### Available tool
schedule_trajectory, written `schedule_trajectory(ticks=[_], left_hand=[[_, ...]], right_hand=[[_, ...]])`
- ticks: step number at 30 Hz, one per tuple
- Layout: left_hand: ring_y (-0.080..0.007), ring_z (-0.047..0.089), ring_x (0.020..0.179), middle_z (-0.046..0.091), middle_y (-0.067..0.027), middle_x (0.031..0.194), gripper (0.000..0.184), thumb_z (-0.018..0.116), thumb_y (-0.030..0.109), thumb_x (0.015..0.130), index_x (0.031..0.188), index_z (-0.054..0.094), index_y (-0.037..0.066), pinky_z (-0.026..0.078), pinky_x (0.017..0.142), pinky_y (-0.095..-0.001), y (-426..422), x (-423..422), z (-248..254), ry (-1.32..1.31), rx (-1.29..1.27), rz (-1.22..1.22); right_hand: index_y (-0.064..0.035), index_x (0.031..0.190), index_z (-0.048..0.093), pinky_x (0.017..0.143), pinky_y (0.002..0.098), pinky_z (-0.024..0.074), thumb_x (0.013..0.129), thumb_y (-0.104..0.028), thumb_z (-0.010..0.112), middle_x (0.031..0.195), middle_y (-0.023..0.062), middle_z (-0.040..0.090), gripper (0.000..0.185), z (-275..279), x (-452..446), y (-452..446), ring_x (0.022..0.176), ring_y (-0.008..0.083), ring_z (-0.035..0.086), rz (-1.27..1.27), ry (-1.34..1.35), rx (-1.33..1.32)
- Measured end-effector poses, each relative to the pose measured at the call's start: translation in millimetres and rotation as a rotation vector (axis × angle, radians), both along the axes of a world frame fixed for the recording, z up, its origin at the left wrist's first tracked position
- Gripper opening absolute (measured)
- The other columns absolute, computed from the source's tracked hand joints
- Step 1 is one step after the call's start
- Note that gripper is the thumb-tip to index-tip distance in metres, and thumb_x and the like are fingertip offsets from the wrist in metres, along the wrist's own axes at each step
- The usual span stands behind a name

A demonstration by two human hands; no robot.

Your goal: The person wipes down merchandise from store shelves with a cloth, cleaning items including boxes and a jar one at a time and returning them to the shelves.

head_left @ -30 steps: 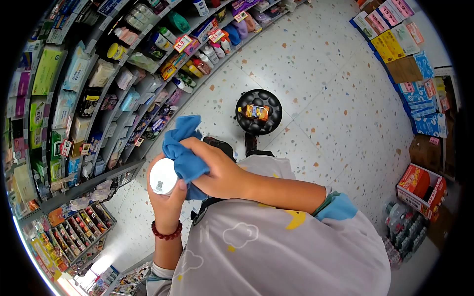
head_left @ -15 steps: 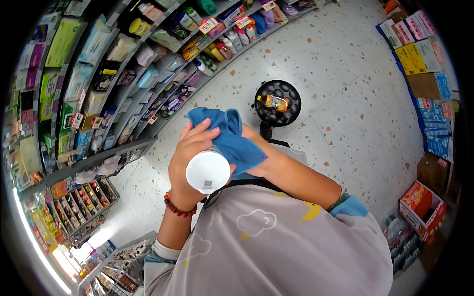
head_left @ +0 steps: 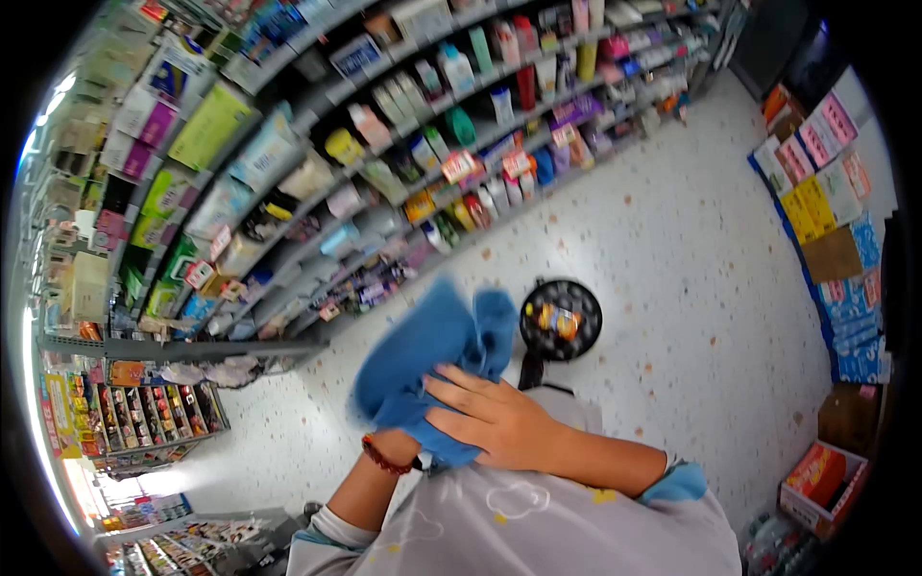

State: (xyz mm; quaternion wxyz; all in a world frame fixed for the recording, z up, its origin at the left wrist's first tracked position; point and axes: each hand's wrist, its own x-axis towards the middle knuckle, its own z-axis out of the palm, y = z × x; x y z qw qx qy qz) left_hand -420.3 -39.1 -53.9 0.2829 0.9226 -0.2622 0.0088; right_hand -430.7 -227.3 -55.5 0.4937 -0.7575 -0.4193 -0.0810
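A blue cloth, blurred at its upper left, is bunched in front of my body. My right hand presses on the cloth from the right, its fingers spread over the fabric. Most of my left hand is under the cloth; only the part near the beaded bracelet shows, and its fingers are hidden. The white round item does not show. Beyond the cloth, a black round stool with a bumpy top stands on the floor, bearing a small orange and yellow packet.
Long shelves of bottles and packs curve along the left and top. Boxes are stacked at the right, with an open red and white carton below them. A rack of small goods stands at lower left. The floor is speckled.
The view has tilted up, showing more shelves. The cloth has moved over my left hand, and the white item in it has gone out of sight. My right hand now lies on top of the cloth.
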Motion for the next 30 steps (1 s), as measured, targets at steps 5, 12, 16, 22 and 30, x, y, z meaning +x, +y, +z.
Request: schedule_trajectory(ticks=[5,12,16,22,30], left_hand=[[-0.0264,0.065,0.105,0.065,-0.0110,0.123,0.043,0.063,0.029,0.095,0.131,0.054,0.006,0.049,0.099,-0.0421,14,15,-29,0.735,-0.844,-0.006],[-0.0251,0.058,0.123,0.057,-0.0160,0.135,0.059,0.083,0.029,0.081,0.126,0.056,0.002,0.046,0.105,-0.0404,-17,11,36,0.559,-0.833,0.216],[-0.0273,0.061,0.118,0.060,-0.0156,0.128,0.060,0.069,0.050,0.089,0.124,0.055,0.003,0.048,0.103,-0.0421,-31,19,28,0.834,-1.617,0.239],[-0.0247,0.069,0.094,0.068,-0.0112,0.106,0.066,0.041,0.062,0.099,0.117,0.060,0.001,0.058,0.084,-0.0394,-15,34,20,1.085,-1.963,0.285],[-0.0260,0.070,0.082,0.070,-0.0093,0.088,0.064,0.044,0.066,0.097,0.093,0.066,0.006,0.059,0.078,-0.0400,-20,85,17,1.035,-2.099,0.663]], right_hand=[[-0.0077,0.126,0.062,0.096,0.0402,0.0513,0.076,-0.015,0.079,0.128,0.0173,0.063,0.053,-1,9,5,0.122,0.0353,0.060,-0.044,0.126,0.025],[0.0011,0.128,0.052,0.089,0.0307,0.0521,0.082,0.004,0.060,0.111,0.0137,0.069,0.047,-1,59,-25,0.101,0.0177,0.067,-0.227,0.863,0.542],[0.0021,0.126,0.049,0.093,0.0419,0.0521,0.077,-0.003,0.065,0.115,0.0226,0.064,0.051,19,58,-26,0.106,0.0324,0.067,-0.335,0.629,0.126],[0.0046,0.133,0.047,0.104,0.0472,0.0421,0.082,-0.029,0.075,0.134,0.0242,0.047,0.067,48,69,-17,0.122,0.0449,0.050,0.012,0.159,-0.397],[0.0086,0.141,0.037,0.107,0.0466,0.0405,0.096,-0.031,0.064,0.135,0.0303,0.046,0.066,52,114,7,0.125,0.0435,0.050,0.082,0.552,-0.243]])
